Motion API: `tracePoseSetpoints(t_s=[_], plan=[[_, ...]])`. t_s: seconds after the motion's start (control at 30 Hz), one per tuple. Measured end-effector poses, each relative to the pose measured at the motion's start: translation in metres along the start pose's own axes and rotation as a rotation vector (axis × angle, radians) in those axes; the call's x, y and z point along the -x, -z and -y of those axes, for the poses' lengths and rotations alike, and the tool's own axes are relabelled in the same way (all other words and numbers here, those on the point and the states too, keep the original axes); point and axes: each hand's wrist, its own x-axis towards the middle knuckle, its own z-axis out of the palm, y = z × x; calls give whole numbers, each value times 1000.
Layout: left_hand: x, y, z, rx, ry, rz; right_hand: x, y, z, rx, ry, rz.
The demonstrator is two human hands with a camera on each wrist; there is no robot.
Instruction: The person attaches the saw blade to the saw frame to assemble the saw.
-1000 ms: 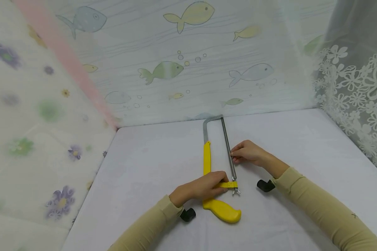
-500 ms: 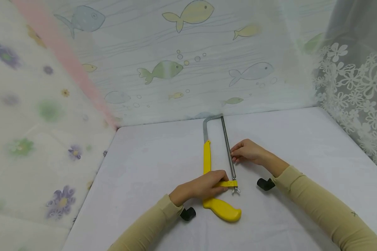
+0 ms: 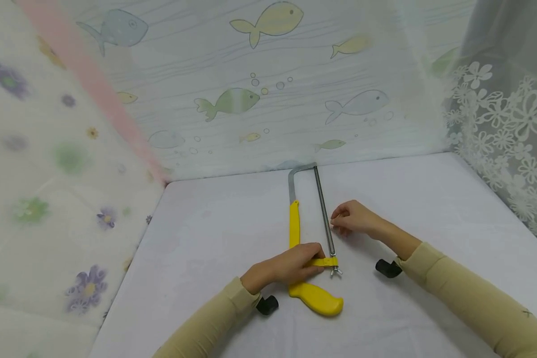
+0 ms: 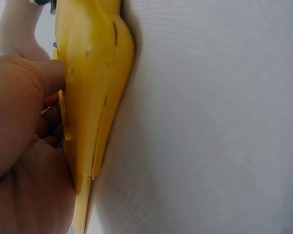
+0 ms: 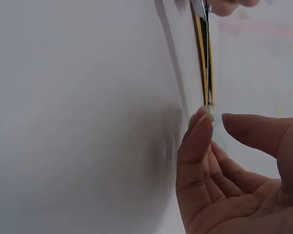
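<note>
A hacksaw with a yellow handle [image 3: 319, 300] and grey bow lies on the white table, its blade [image 3: 324, 211] on the right side. My left hand [image 3: 291, 263] grips the yellow frame just above the handle, fingers over the crosspiece by the wing nut [image 3: 336, 272]. In the left wrist view, the thumb presses against the yellow frame [image 4: 83, 97], while the other fingers are partly hidden behind it. To the right of the blade is my right hand [image 3: 355, 218], loosely bent and holding nothing. The right wrist view shows its thumb [image 5: 254, 130] apart from the fingers.
White cloth covers the table [image 3: 215, 238]. Behind it hangs a fish-print curtain [image 3: 237, 59], close to the far end of the saw. A flowered curtain [image 3: 49, 164] borders the left, a lace one [image 3: 519, 124] the right. Black wrist pieces [image 3: 267, 305] show under both cuffs.
My right hand has drawn slightly right, off the blade it was touching, and its fingers have loosened. The left hand and the hacksaw stay in place.
</note>
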Motion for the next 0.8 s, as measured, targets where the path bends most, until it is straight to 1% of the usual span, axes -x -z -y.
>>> tracePoseSetpoints(t_s=[0.1, 0.23, 0.43, 0.57, 0.67, 0.8], plan=[[0, -1, 0, 3, 2, -2, 9, 0, 0, 62, -7, 16], [0, 0, 0, 11, 1, -6, 23, -1, -1, 74, -2, 75], [0, 2, -1, 15, -3, -7, 48, -5, -4, 50, 39, 236], [1, 2, -1, 22, 9, -5, 59, -11, -7, 33, 59, 331], [1, 2, -1, 21, 14, -8, 64, -14, -8, 15, 67, 356], [1, 0, 0, 27, 10, -6, 67, -17, -9, 1, 78, 355]])
